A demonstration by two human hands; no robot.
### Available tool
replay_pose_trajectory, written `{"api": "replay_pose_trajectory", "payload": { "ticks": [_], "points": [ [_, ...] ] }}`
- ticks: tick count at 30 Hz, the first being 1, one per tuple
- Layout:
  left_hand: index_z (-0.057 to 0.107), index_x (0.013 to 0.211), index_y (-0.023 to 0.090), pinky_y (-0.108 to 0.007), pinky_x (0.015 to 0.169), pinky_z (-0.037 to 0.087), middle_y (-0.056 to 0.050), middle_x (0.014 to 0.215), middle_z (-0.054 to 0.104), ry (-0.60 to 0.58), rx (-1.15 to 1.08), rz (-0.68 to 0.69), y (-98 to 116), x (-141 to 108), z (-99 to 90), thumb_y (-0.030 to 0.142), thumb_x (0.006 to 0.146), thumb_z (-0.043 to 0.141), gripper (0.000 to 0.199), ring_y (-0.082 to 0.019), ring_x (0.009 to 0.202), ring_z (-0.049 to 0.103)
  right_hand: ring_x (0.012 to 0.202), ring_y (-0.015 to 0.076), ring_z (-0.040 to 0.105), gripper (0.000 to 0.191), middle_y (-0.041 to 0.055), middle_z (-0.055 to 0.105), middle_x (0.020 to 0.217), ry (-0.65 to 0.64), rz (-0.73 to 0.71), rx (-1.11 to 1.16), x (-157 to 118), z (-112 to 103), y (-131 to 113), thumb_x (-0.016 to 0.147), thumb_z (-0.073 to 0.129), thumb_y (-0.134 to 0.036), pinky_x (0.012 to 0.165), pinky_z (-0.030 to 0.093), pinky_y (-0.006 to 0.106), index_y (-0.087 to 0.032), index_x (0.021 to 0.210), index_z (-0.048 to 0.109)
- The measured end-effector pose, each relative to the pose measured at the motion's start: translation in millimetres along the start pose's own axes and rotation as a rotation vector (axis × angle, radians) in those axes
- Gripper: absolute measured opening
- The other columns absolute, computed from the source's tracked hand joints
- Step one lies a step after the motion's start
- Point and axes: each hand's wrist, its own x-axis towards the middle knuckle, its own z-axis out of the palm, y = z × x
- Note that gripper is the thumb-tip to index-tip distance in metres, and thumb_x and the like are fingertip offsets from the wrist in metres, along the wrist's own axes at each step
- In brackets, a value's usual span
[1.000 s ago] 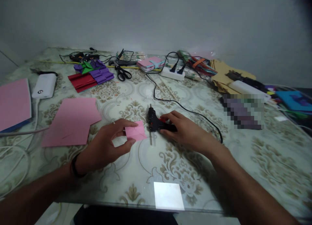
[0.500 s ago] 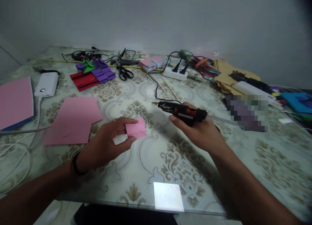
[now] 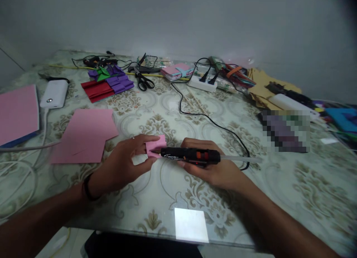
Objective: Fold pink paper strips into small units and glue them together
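Note:
Between thumb and fingers, my left hand (image 3: 124, 157) holds a small folded piece of pink paper (image 3: 160, 140) above the patterned table. My right hand (image 3: 212, 170) is wrapped round a black hot glue gun (image 3: 191, 155), which lies level with its nozzle pointing left. The nozzle tip is over the pink piece, near my left thumb; whether it touches the paper I cannot tell. A whitish glue stick (image 3: 240, 159) sticks out of the gun's back end. Left of my left hand lies a larger cut sheet of pink paper (image 3: 86, 135).
A white power bank (image 3: 55, 94) with its cable lies at the left. Toward the wall are folded red paper (image 3: 96, 91), purple paper (image 3: 119, 83), black scissors (image 3: 144, 82) and a white power strip (image 3: 202, 83). The gun's black cord (image 3: 220, 126) loops across the table.
My right hand has brought the glue gun down and left, so its nozzle is now over the pink piece. My left hand has stayed nearly still.

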Motion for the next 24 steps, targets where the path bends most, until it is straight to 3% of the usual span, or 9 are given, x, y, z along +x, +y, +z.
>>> {"api": "replay_pose_trajectory", "payload": {
  "ticks": [24],
  "points": [
    [0.061,0.139,0.029,-0.033,0.107,0.058,-0.001,0.132,0.074,0.009,0.108,0.093,1.2,-0.3,1.3,0.02,0.091,0.069,0.049,-0.021,0.116,0.074,0.061,0.0124,0.049,0.023,-0.0028,0.05,0.068,-0.021,0.025,0.038,0.3,7.2,2.5,0.09,0.066,-0.019,0.058,0.036,0.026,-0.02,0.072,0.053]
  ]
}}
